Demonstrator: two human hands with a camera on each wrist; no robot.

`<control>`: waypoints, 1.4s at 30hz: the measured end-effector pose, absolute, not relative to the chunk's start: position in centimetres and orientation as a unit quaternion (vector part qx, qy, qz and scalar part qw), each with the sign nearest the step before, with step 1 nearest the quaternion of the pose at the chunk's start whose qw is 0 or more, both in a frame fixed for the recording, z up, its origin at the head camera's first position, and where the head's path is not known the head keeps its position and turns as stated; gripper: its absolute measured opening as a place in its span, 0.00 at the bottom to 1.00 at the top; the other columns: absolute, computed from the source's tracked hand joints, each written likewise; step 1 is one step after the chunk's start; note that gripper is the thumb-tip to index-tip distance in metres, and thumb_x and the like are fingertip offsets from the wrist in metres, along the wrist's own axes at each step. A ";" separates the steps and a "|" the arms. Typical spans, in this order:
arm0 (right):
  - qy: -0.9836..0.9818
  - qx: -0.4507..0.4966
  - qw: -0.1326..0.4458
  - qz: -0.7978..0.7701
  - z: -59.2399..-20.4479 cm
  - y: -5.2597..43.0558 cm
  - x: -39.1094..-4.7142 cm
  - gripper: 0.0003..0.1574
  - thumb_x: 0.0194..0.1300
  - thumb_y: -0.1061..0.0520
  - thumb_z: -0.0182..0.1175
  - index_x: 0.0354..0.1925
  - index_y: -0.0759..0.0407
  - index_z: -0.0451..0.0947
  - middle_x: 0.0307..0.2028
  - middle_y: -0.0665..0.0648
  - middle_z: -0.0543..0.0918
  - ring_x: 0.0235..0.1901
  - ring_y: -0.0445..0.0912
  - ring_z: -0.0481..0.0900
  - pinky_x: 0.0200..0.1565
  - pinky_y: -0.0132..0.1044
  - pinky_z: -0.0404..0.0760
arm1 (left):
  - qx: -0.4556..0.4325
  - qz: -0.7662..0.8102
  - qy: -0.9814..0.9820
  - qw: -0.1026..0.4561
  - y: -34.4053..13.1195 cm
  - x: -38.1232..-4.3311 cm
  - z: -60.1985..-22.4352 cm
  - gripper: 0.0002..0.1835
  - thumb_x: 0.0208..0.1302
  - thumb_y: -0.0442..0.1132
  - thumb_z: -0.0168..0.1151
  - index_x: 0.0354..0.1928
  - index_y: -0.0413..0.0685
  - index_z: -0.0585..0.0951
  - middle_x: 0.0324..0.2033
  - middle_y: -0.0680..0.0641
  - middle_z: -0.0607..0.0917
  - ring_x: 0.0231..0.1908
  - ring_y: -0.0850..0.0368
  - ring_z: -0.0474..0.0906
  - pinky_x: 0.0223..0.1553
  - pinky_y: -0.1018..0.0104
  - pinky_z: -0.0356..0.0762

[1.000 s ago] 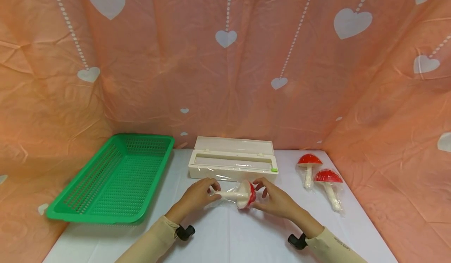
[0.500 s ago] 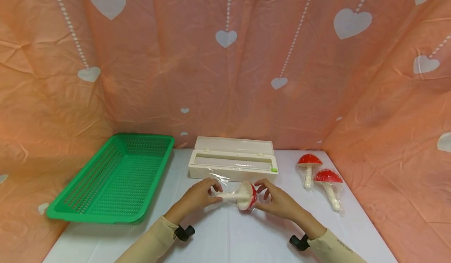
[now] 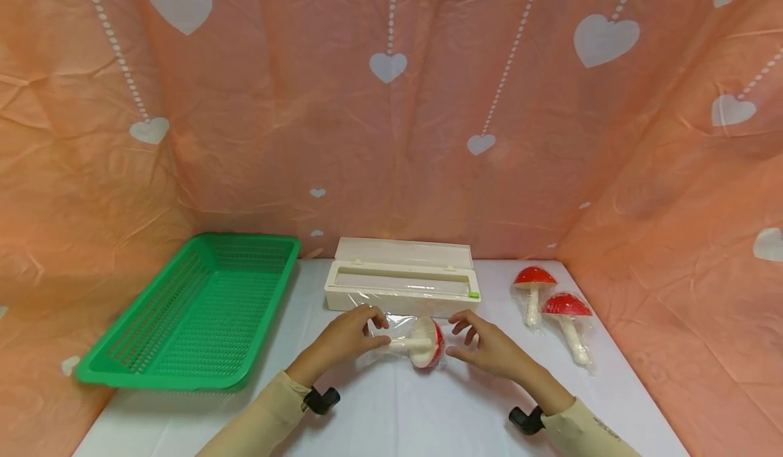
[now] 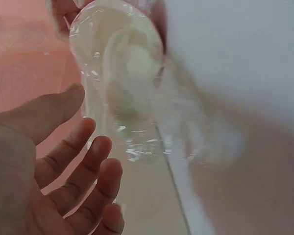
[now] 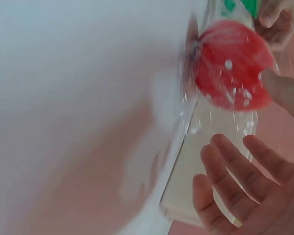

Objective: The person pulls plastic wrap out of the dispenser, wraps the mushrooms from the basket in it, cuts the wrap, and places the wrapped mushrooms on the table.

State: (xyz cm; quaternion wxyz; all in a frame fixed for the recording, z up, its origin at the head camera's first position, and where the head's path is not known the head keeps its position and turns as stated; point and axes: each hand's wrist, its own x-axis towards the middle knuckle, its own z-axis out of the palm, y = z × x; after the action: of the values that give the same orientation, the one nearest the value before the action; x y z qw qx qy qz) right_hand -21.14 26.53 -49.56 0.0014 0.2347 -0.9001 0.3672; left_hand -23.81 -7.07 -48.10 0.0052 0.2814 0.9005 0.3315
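Note:
A toy mushroom (image 3: 423, 345) with a red cap and white stem lies on its side at the middle of the table, wrapped in clear plastic film. Its stem points left and its cap right. My left hand (image 3: 344, 340) is at the stem end, fingers loosely bent and spread, thumb tip overlapping the stem in the head view. On the cap side, my right hand (image 3: 489, 349) has its fingers apart and relaxed, just off the cap. The right wrist view shows film over the red cap (image 5: 232, 66); the left wrist view shows the pale cap underside (image 4: 132, 63).
Behind the mushroom stands a white cling film dispenser (image 3: 400, 303) with its lid raised and a green slider at its right end. A green basket (image 3: 88, 374) sits at the left. Two film-wrapped mushrooms (image 3: 533, 277) (image 3: 566, 305) lie at the right.
My right hand has drawn slightly right, away from the cap. My left hand has shifted a little right along the stem. The head view has turned slightly.

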 end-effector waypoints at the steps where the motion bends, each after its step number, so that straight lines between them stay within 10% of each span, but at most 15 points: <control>1: -0.899 0.231 0.005 0.371 -49.6 26.8 -21.2 0.32 0.67 0.48 0.77 0.60 0.60 0.76 0.47 0.58 0.87 0.40 0.48 0.83 0.39 0.35 0.79 | 0.281 0.330 0.901 0.003 -6.9 -23.9 -47.9 0.12 0.66 0.46 0.78 0.45 0.54 0.84 0.40 0.55 0.83 0.35 0.56 0.78 0.36 0.66 0.73; 14: -0.896 0.152 0.100 0.405 -50.1 29.9 -22.5 0.17 0.62 0.59 0.80 0.44 0.62 0.82 0.35 0.48 0.86 0.32 0.40 0.82 0.37 0.34 0.82 | 0.344 0.302 0.889 -0.009 -2.9 -26.9 -44.6 0.11 0.72 0.44 0.72 0.51 0.49 0.86 0.42 0.52 0.86 0.42 0.53 0.81 0.45 0.61 0.78; 31: -0.880 0.178 0.071 0.435 -50.3 32.2 -26.3 0.43 0.67 0.62 0.75 0.74 0.59 0.67 0.55 0.69 0.82 0.43 0.51 0.85 0.41 0.36 0.84 | 0.414 0.261 0.871 0.047 2.9 -30.9 -43.4 0.09 0.73 0.37 0.70 0.51 0.47 0.90 0.44 0.51 0.91 0.43 0.58 0.84 0.46 0.67 0.80; 42: -0.872 0.257 -0.026 0.416 -49.8 33.9 -29.2 0.41 0.70 0.61 0.73 0.76 0.58 0.70 0.61 0.66 0.74 0.48 0.53 0.80 0.48 0.36 0.85 | 0.415 0.260 0.870 0.056 4.5 -31.5 -44.3 0.09 0.74 0.37 0.70 0.52 0.48 0.90 0.44 0.50 0.91 0.40 0.60 0.82 0.46 0.66 0.80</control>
State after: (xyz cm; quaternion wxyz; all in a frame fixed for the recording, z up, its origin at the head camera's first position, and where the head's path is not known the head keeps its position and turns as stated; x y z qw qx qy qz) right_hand -29.24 33.90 -49.82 -0.0260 0.2568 -0.8718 0.4163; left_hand -31.54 4.54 -44.31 0.0560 0.4146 0.8701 0.2605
